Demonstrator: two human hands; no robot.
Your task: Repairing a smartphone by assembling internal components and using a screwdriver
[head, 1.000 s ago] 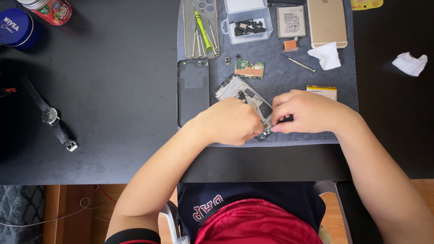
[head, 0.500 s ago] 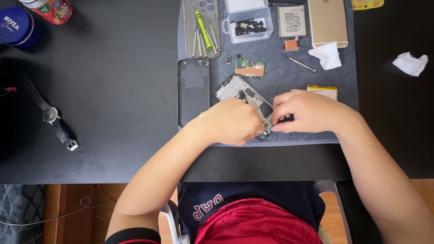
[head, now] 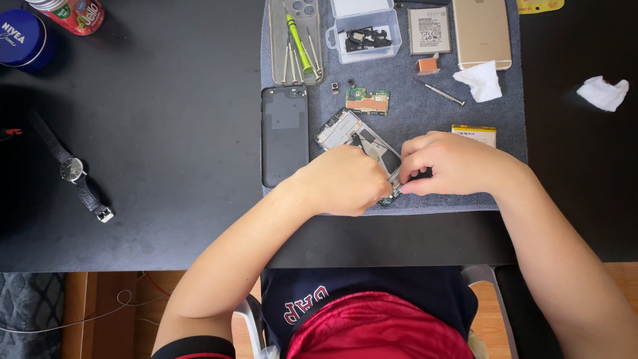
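An opened phone frame (head: 345, 133) lies tilted on a grey cloth mat (head: 412, 113). My left hand (head: 345, 179) covers its lower end, fingers curled on the frame. From the right, my right hand (head: 448, 163) pinches at the same end, its fingertips meeting the frame's edge. What my fingers hold there is hidden. A black back cover (head: 284, 136) lies flat just left of the frame. Above the frame sits a small green circuit board (head: 367, 101).
A clear tray of screwdrivers (head: 296, 40), a clear parts box (head: 365, 30), a battery (head: 428, 30), a gold phone (head: 482, 30), a thin screwdriver (head: 440, 92) and a yellow-edged battery (head: 473, 133) share the mat. A wristwatch (head: 73, 169), a blue tin (head: 23, 40) and tissues (head: 601, 92) lie on the black table.
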